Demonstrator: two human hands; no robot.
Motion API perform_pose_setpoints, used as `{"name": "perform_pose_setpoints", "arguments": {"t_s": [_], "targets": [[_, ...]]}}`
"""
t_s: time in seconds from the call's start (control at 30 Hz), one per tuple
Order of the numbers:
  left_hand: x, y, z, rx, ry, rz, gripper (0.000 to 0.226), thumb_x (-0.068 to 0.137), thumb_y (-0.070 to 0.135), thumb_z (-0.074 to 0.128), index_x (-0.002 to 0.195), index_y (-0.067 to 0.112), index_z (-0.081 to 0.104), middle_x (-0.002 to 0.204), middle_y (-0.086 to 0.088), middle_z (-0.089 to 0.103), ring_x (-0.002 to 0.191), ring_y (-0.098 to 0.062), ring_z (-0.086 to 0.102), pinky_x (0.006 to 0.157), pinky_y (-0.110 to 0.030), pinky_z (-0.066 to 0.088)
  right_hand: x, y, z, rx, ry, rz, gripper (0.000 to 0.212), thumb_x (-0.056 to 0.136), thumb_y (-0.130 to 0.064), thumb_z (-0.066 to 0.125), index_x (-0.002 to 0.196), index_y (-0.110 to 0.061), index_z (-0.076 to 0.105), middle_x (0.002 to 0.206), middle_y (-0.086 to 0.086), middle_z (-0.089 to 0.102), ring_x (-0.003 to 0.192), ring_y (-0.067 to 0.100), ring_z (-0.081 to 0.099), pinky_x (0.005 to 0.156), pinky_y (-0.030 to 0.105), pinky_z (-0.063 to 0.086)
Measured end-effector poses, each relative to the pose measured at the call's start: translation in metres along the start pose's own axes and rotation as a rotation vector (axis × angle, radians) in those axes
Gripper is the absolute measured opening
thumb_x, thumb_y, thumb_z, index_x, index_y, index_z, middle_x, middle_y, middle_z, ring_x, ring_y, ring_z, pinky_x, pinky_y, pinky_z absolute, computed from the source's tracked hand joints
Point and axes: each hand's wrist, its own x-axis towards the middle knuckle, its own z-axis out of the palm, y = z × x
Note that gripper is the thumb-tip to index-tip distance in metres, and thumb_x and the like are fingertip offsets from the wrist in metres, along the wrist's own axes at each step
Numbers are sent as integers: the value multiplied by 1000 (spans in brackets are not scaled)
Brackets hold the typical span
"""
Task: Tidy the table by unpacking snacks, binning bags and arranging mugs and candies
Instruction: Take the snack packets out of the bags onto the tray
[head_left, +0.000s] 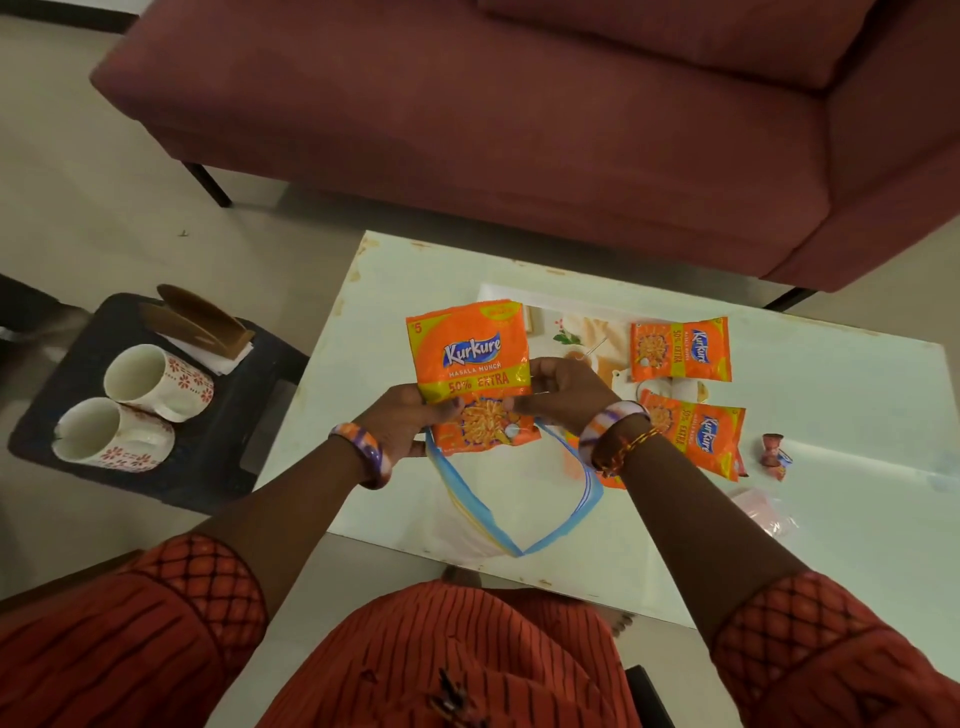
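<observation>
Snack packets (680, 349) on white table (831, 395) before maroon sofa (519, 114)

Maroon sofa (519, 130); pale tiled floor (78, 182); white table (831, 415).

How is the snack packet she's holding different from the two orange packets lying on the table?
The held packet is lifted above the table, gripped by the left hand and right hand; the two table packets lie flat and untouched. Its logo reads upright toward the camera, while theirs run sideways. It hangs over an open zip bag; they lie beyond it. All three share the same orange Kurkure design.
</observation>
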Motion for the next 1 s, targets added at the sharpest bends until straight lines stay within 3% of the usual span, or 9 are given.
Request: {"name": "perform_pose_setpoints", "arguments": {"t_s": [0.07, 0.33, 0.53, 0.63, 0.7, 0.8, 0.93, 1.0], "targets": [[-1, -1, 0, 8, -9, -5, 7, 86, 23, 56, 92, 26, 57, 95, 2, 64, 91, -18, 61, 73, -35, 52, -2, 3, 3, 6, -21, 11, 36, 78, -1, 68, 114, -3, 61, 117, 18, 66, 106, 29, 63, 92, 37, 51], [-5, -1, 1, 46, -31, -14, 11, 86, 18, 57, 96, 22, 56, 92, 1, 63, 85, -17, 61, 69, -32, 51, -4, 13, 11, 42, 25, -12, 38, 74, 3, 69, 112, -1, 63, 114, 20, 66, 94, 22, 61, 89, 37, 51], [-7, -1, 2, 60, -38, -12, 15, 85, 12, 58, 85, 27, 57, 88, 3, 62, 81, -13, 60, 64, -29, 49, -5, 19, 13, 56, 31, 6, 39, 73, 3, 70, 112, 0, 63, 113, 21, 67, 106, 34, 63, 96, 48, 49], [-6, -1, 2, 81, -37, -25, 13, 85, 12, 58, 86, 25, 56, 87, 4, 60, 79, -11, 58, 62, -28, 49, -6, 21, 12, 73, 13, -7, 40, 74, 4, 70, 113, 1, 62, 114, 22, 66, 104, 33, 64, 96, 47, 50], [-6, 0, 2, 102, -41, -48, 13, 85, 12, 58, 95, 20, 54, 87, 4, 60, 80, -13, 58, 64, -29, 50, -6, 22, 10, 72, 11, -12, 40, 75, 4, 69, 114, 1, 61, 115, 21, 66, 98, 27, 64, 90, 38, 53], [-5, 2, 3, 103, -33, -88, 14, 83, 12, 61, 96, 14, 58, 89, -2, 62, 93, -25, 58, 60, -29, 57, -7, 25, 5, 117, 50, -24, 40, 75, 6, 67, 114, 2, 61, 114, 21, 65, 90, 21, 61, 68, 16, 54], [1, 1, 6, 140, -28, -80, 26, 78, 5, 67, 102, 14, 63, 109, -7, 60, 101, -24, 56, 70, -33, 58, -6, 34, -9, 247, 114, 31, 39, 80, 7, 63, 119, 3, 57, 99, 12, 65, 59, 3, 65, 50, 8, 50], [4, 0, 9, 136, -6, -65, 28, 76, -2, 67, 99, 15, 65, 109, -6, 58, 97, -23, 57, 66, -32, 59, -8, 41, -17, 413, 132, 89, 35, 83, 3, 60, 118, 0, 57, 91, 5, 65, 66, 11, 67, 52, 15, 53]]}}
